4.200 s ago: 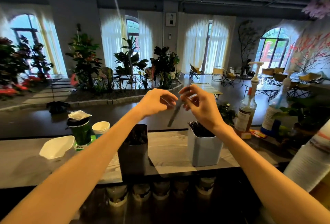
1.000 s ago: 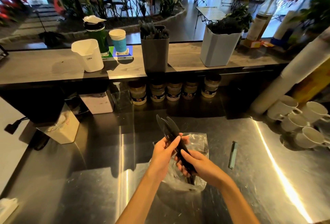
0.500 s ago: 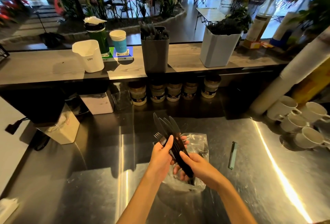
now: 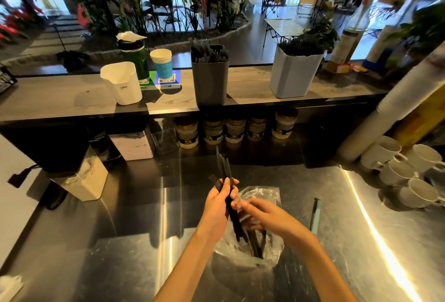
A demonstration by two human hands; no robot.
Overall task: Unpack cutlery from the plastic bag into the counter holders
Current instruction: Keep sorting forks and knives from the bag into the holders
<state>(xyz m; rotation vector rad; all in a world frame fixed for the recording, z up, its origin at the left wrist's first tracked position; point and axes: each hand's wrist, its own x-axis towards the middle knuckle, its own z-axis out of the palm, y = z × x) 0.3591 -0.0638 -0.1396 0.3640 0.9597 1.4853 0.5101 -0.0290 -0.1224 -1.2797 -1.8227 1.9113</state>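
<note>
Beyond the hands, the grey holder and white holder already bristle with cutlery. The bag, beneath the right hand, still holds some. Left hand grips a bundle of forks; the right is blurred, grip unclear.

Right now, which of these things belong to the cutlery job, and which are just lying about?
Part of the job:
- black cutlery in left hand
- plastic bag
- right hand
- dark grey holder
- light grey holder

Just lying about:
- white mugs
- jars
- white jug
</note>
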